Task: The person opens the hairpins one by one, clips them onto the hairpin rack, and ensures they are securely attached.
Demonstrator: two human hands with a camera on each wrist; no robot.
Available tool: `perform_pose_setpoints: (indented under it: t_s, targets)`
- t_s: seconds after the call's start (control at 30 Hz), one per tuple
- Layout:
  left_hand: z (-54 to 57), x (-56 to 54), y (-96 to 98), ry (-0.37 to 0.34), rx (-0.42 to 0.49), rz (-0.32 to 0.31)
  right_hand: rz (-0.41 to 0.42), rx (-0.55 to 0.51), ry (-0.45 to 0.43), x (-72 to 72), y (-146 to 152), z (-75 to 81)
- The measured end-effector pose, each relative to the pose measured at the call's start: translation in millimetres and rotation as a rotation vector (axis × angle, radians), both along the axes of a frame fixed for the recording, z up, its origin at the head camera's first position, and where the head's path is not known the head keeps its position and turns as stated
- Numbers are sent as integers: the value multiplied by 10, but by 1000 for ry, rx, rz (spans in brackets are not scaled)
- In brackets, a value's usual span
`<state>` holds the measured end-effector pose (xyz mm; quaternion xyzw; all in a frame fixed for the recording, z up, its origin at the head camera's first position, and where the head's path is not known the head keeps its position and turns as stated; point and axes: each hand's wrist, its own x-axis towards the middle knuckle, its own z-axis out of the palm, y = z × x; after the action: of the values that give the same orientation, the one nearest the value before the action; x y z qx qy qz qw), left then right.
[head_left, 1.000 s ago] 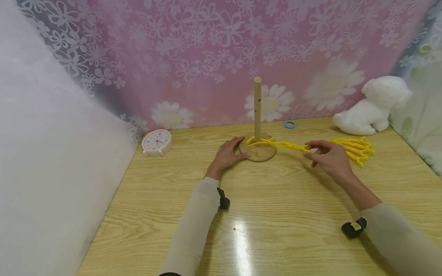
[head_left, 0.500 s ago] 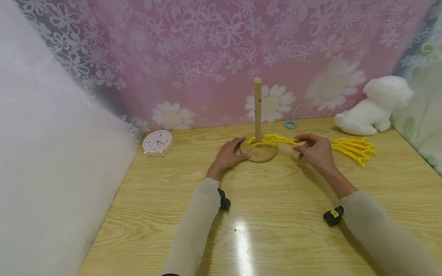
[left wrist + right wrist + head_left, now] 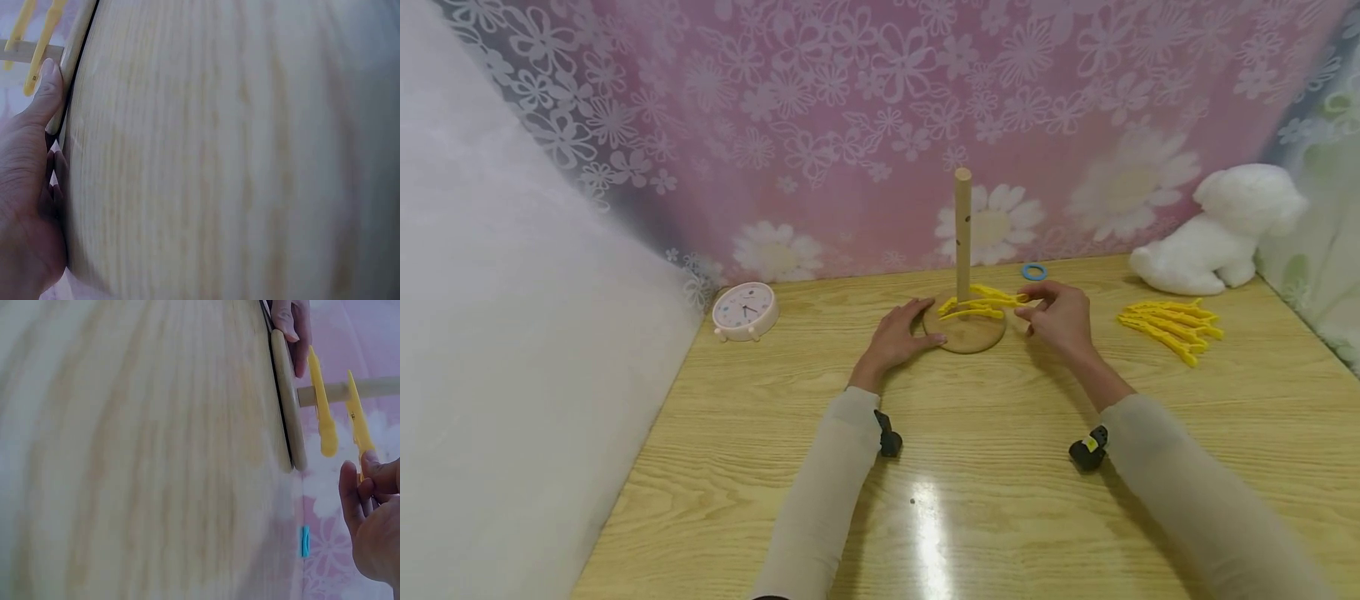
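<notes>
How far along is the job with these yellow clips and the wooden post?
Apparently done: one clip sits low at the post. In hand: the right hand pinches a second clip by the post, while the left hand touches the base. Probably left: the clip pile at right.

We look to be in a home: across the head view, at twelve o'clock, we see a pink, flower-printed backdrop (image 3: 850,125); at nine o'clock, a small pale-pink clock (image 3: 745,311); near three o'clock, a white plush animal (image 3: 1202,246). Below, at six o'clock, we see a wood-grain tabletop (image 3: 1000,517). We cannot tell which room.
</notes>
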<state>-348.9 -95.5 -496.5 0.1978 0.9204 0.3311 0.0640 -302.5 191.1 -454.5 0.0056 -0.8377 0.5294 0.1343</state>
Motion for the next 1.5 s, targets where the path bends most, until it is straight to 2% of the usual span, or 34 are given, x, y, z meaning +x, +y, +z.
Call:
perform_pose_setpoints:
  t_s: [0.27, 0.6, 0.77, 1.0, 1.23, 1.5]
  targets:
    - [-2, -3, -1, 16, -1, -5, 39, 13, 1, -106, -185, 24]
    - [6, -3, -11, 9, 6, -13, 56, 87, 27, -144, -260, 1]
    - [40, 12, -17, -1, 6, -4, 56, 139, 56, -154, -289, 24]
    - [24, 34, 9, -3, -3, 12, 23, 286, 143, -178, -311, 17]
    - [9, 3, 1, 2, -10, 14, 80, 184, 27, -178, -268, 27]
    - [-4, 9, 4, 6, -16, 15, 131, 86, -50, -117, -205, 31]
